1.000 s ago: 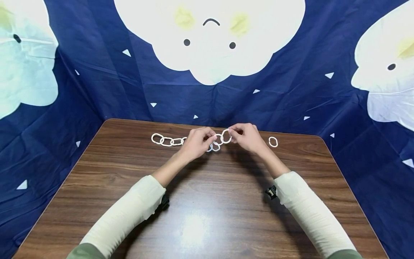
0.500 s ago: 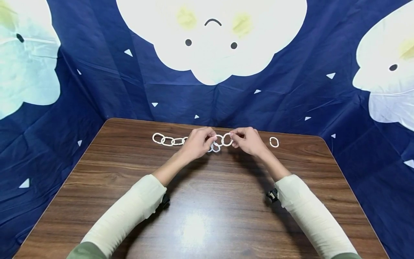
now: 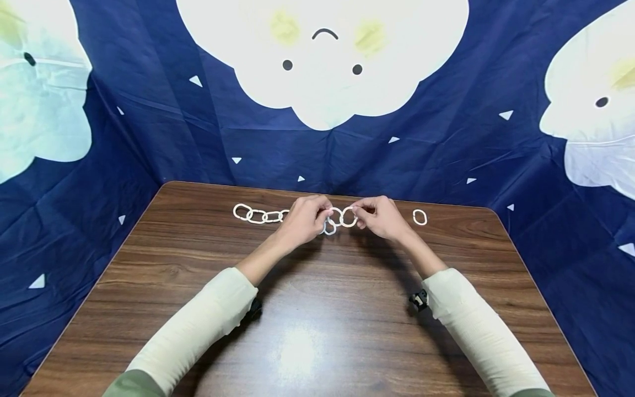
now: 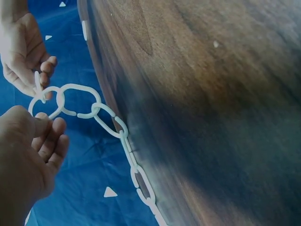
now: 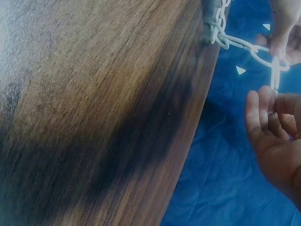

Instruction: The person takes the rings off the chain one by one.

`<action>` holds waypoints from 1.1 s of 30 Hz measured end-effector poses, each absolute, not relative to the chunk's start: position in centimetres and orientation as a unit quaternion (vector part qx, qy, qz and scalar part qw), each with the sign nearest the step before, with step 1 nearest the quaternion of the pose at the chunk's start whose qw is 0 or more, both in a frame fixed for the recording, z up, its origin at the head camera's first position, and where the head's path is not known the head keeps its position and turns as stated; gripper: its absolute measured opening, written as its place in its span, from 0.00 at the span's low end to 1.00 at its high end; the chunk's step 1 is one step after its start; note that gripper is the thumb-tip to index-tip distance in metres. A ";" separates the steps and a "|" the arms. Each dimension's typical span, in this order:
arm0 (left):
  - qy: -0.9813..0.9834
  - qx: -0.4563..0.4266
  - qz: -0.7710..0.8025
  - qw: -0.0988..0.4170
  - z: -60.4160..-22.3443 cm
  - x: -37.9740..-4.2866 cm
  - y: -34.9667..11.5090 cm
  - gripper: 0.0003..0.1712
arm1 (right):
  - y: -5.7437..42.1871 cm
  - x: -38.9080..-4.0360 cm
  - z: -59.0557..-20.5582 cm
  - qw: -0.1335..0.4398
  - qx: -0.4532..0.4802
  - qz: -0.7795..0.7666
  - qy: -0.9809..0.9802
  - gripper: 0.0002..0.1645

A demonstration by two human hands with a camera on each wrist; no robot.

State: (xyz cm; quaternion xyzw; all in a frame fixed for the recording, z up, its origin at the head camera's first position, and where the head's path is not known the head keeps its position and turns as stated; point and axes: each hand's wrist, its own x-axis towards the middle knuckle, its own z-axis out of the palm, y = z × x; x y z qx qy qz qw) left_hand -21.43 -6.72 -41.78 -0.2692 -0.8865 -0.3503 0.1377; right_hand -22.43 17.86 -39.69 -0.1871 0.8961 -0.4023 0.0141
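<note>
A chain of white oval links (image 3: 256, 216) runs along the far part of the table, its middle hidden behind my left hand (image 3: 302, 220). That hand pinches a link near the chain's right end between thumb and fingertips. Hooked through this link is a white end link (image 3: 349, 216), which my right hand (image 3: 379, 215) pinches by its right side. In the left wrist view the held links (image 4: 46, 101) hang in the air, and further links slope down to the tabletop. The right wrist view shows the end link (image 5: 275, 75) almost edge-on above the right fingers.
One loose white link (image 3: 419, 217) lies on the wooden table (image 3: 347, 309) to the right of my right hand. Close behind the table's far edge hangs a blue cloth (image 3: 268, 149) with white clouds. A bright glare marks the front middle of the tabletop.
My right hand has lowered slightly toward me with the end link, which now sits a little lower beside the left hand's link. The left hand has barely moved.
</note>
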 end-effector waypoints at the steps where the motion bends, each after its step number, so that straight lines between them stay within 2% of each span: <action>1: -0.887 -0.270 -0.349 0.138 -41.8 -21.4 -6.7 0.03 | 17.9 -22.4 -39.7 0.015 -0.190 -0.402 0.896 0.13; 11: -0.897 -0.240 -0.337 0.154 -41.8 -22.0 -8.0 0.02 | 19.0 -22.5 -40.0 0.019 -0.199 -0.383 0.902 0.13; 25: -0.891 -0.252 -0.354 0.132 -41.5 -22.3 -8.0 0.03 | 21.2 -22.2 -40.6 0.014 -0.147 -0.384 0.911 0.13; 33: -0.887 -0.257 -0.364 0.121 -41.3 -22.5 -7.9 0.03 | 22.5 -21.7 -40.9 0.034 -0.135 -0.395 0.908 0.15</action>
